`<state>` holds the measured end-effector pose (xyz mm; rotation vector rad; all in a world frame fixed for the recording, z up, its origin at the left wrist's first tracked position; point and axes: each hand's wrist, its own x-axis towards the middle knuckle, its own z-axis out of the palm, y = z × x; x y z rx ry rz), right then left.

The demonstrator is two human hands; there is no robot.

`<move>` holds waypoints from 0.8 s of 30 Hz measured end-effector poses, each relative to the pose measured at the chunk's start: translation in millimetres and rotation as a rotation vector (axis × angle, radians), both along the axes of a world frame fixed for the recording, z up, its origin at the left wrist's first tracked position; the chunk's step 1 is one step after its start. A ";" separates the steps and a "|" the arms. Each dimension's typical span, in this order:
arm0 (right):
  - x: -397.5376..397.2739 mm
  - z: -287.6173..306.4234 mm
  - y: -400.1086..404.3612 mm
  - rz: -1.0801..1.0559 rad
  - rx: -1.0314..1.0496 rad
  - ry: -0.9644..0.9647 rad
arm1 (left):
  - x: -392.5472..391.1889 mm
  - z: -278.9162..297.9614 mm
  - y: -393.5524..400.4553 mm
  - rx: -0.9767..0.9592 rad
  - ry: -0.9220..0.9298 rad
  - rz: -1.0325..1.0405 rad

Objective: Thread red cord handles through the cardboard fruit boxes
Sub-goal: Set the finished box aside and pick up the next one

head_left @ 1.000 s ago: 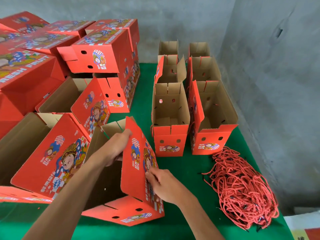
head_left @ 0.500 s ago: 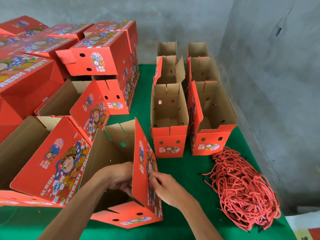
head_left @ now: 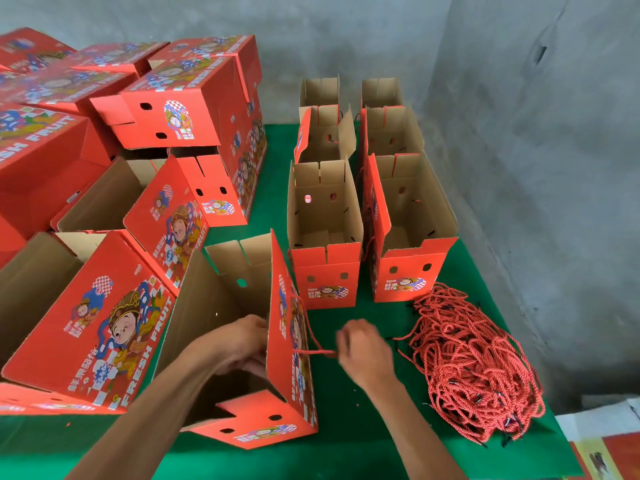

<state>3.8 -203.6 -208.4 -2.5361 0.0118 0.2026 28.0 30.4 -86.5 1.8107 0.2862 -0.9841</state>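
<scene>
An open red fruit box (head_left: pixel 289 382) stands on the green table right in front of me. My left hand (head_left: pixel 242 344) is inside it, fingers curled against the inner face of its right wall; what they hold is hidden. A red cord (head_left: pixel 311 336) runs out of that wall and loops down its printed face. My right hand (head_left: pixel 363 349) pinches the cord's near end just outside the box, stretched taut from the lower hole. A heap of loose red cords (head_left: pixel 474 365) lies to the right.
Several open boxes (head_left: pixel 325 271) stand in two rows behind, near the grey wall. More red boxes (head_left: pixel 86 327) lie and stack on the left. The green table (head_left: pixel 363 445) ends close at the right and front edges.
My right hand has drawn away from the box wall to the right, pulling a length of red cord out with it. My left hand stayed low inside the box.
</scene>
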 end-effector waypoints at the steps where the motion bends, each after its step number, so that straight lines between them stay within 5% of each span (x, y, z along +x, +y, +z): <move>1: 6.3 -9.6 -14.1 -0.068 -0.206 -0.007 | -0.9 2.6 1.8 0.006 -0.005 0.009; 6: 15.9 -52.0 -72.4 -0.096 -0.559 0.159 | 8.7 14.8 -10.3 0.146 -0.208 0.153; 9: 12.5 -60.3 -82.9 -0.069 -0.587 0.112 | 15.5 27.8 -23.6 -0.065 -0.331 0.226; 13: 14.9 -55.3 -86.6 -0.053 -0.538 0.007 | 14.4 44.7 -34.3 -0.019 -0.414 0.024; 17: 22.1 -42.0 -74.9 -0.080 -0.394 -0.123 | 24.0 66.2 -17.8 0.330 -0.654 -0.087; 20: 28.6 -31.1 -66.2 -0.171 -0.335 -0.130 | 23.7 91.6 4.4 0.687 -0.762 -0.373; 22: 32.7 -26.2 -61.0 -0.190 -0.323 -0.136 | 18.6 101.3 18.0 0.806 -0.737 -0.589; 24: 35.8 -25.0 -57.1 -0.191 -0.323 -0.160 | 15.2 104.5 29.9 0.736 -0.525 -0.729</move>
